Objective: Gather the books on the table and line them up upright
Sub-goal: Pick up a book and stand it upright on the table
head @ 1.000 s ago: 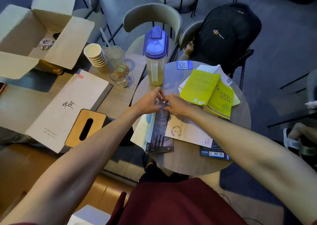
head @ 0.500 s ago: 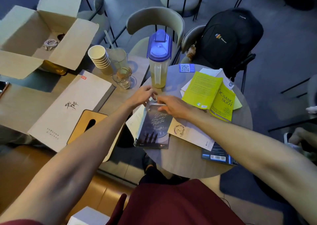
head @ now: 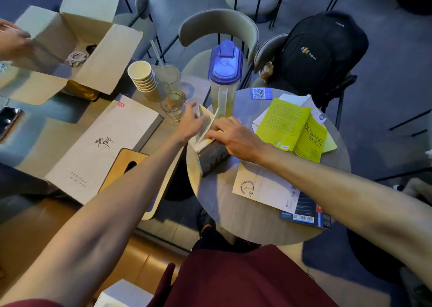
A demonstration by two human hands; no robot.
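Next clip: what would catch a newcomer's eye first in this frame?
Both hands meet at the left edge of the round table: the left hand and right hand tilt a dark-covered book up on its edge. Just right of them a bright yellow-green book lies flat, and behind them stands a pitcher with a blue lid.

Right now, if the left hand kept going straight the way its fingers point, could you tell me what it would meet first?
Most likely the short drinking glass. The left hand points up and away past the tilted books, and that glass sits just beyond its fingertips, ahead of the paper cup stack. Depth is unclear, so it might pass just beside it.
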